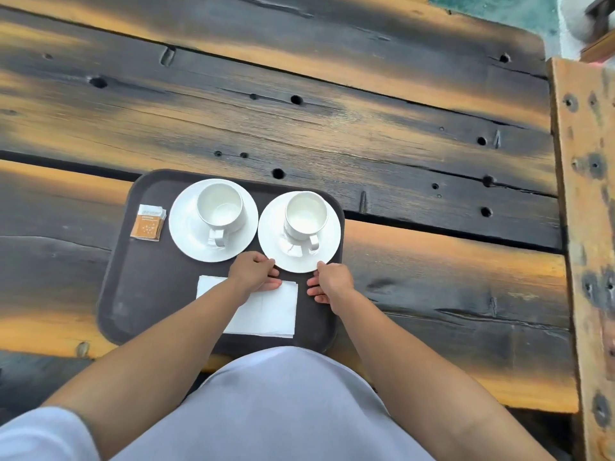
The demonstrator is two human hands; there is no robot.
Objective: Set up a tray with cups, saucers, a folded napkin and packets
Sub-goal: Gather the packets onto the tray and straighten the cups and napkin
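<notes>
Nearest me, at 6 o'clock, I see a lap in pale grey cloth (283, 410), and both bare forearms reach out over it towards 12 o'clock. Beyond the lap, a dark brown rectangular plastic tray with rounded corners (139, 294) lies flat on the worktop of charred black and orange wooden planks (399, 128).

At about 5 o'clock on the tray lies a folded white paper napkin (273, 311), partly under the left forearm. The left hand (254, 271) sits over the napkin's far edge, its thumb tip at the near rim of the right-hand round white ceramic saucer (327, 241) and its fingers (271, 285) bent inward above the napkin. The right hand (331, 281) meets the same rim from about 4 o'clock, with its fingers (314, 291) loosely bent over the bare tray. I cannot tell whether either hand pinches the rim or only touches it.

On that saucer, at 2 o'clock, stands a white ceramic cup (304, 216), upright with its handle towards me. At 12 o'clock a second white saucer (186, 227), just beside the first, carries a second white cup (219, 207). At 10 o'clock lies a small stack of orange and white paper packets (148, 222). Far off at 3 o'clock, a weathered wooden beam (582, 194) borders the worktop.
</notes>
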